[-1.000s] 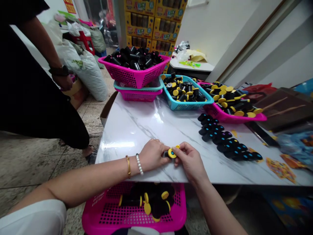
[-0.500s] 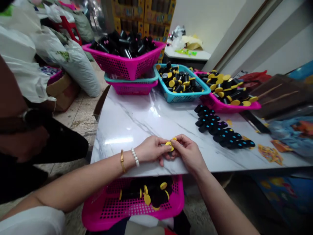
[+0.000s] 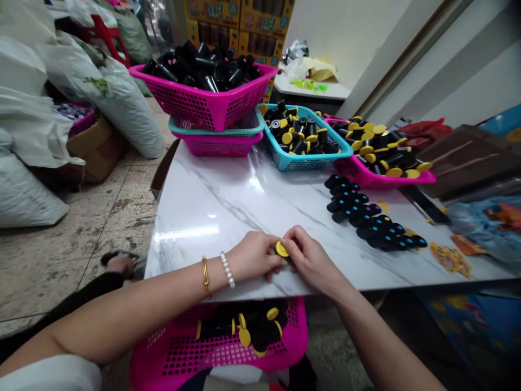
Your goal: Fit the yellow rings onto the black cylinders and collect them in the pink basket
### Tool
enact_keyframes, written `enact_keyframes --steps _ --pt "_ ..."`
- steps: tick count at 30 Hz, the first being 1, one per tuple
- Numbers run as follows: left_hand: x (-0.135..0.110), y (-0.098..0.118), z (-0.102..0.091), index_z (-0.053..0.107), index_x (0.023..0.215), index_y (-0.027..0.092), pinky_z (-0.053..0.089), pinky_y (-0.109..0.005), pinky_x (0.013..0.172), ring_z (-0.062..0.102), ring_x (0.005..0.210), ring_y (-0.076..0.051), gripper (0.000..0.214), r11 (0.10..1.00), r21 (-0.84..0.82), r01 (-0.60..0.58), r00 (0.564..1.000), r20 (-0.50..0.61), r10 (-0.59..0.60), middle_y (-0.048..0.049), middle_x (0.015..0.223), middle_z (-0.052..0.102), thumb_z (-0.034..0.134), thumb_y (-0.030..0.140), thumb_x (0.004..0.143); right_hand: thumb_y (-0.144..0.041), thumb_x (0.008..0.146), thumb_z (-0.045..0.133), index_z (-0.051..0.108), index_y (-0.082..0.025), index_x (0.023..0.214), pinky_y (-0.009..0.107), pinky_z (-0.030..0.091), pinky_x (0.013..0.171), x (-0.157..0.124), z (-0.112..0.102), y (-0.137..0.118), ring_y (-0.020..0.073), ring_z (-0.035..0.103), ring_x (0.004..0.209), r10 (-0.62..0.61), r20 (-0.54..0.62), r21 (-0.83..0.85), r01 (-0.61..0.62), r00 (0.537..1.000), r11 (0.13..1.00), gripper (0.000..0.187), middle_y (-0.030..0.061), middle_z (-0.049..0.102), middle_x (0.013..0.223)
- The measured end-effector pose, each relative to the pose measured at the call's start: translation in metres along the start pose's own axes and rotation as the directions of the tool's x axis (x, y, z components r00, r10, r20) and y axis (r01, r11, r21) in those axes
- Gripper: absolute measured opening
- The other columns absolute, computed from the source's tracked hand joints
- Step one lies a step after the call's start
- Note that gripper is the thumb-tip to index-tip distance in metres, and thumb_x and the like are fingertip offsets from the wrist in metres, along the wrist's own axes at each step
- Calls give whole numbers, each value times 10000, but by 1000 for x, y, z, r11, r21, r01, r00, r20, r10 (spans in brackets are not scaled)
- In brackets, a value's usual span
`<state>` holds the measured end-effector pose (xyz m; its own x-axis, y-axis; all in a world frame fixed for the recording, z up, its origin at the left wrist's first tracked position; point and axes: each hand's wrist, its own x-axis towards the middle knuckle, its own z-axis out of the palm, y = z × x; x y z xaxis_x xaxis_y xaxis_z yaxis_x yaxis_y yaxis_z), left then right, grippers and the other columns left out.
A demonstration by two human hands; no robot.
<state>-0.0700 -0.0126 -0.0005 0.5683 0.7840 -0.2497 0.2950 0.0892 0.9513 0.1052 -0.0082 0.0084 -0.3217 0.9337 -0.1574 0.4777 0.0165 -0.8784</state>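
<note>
Above the table's front edge, both hands are closed around a small black cylinder with a round yellow cap. My left hand grips it from the left, thumb and fingers against the cap's side. My right hand pinches at it from the right, fingertips at the cap's edge. Most of the black body is hidden by my fingers. Below, a pink basket at my lap holds several black cylinders with yellow caps.
Behind stand a pink basket of black cylinders, a blue basket and another pink basket of yellow-capped ones. Rows of black pieces with coloured dots lie right on the marble-patterned table. Filled sacks stand left.
A second small yellow piece at my right fingertips no longer shows separately; one yellow cap is visible between my hands. The person at the left has moved mostly out of view.
</note>
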Motion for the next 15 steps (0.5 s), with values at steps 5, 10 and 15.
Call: enact_keyframes --steps 5,10,15 --pt "-1 -2 7 694 849 213 370 -235 547 544 539 -109 99 913 385 -137 960 -176 218 29 603 629 668 243 758 -386 911 465 468 -211 811 229 381 517 -4 0 -2 126 501 551 -58 104 -55 64 993 996 202 -36 515 658" --pt "3 -6 11 640 815 176 326 -249 536 543 572 -148 225 871 489 -48 948 -252 193 3 623 623 705 373 729 -340 924 409 472 -209 831 248 363 583 -6 4 -6 142 500 620 -147 -29 -192 139 989 972 173 -21 525 708" --pt "-6 -8 16 573 853 177 314 -270 538 597 665 -216 272 800 600 3 944 -266 196 -49 727 647 635 414 735 -293 839 532 486 -207 859 238 387 608 -29 9 -17 146 502 671 -190 35 -151 194 981 969 99 -19 537 745"
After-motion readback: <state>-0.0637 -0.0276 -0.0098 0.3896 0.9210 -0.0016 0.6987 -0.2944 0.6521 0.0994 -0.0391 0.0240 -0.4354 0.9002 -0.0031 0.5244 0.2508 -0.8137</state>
